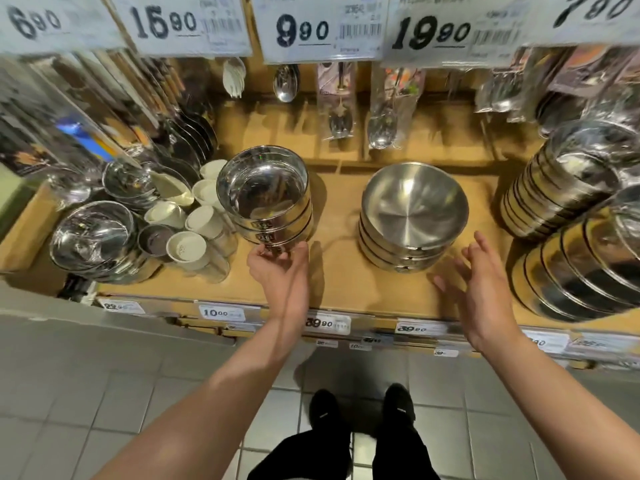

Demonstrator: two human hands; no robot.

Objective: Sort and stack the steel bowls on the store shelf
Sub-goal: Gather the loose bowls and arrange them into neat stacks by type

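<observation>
Two bowl stacks on the wooden shelf: shiny stack left of centre, matte stack to its right, well apart. Left hand at the shiny stack's base, fingers curled against the lowest bowl. Right hand near the matte stack, not touching, fingers spread and empty. White cups just left of the shiny stack. Tilted plates far right. Price tags overhead.
</observation>
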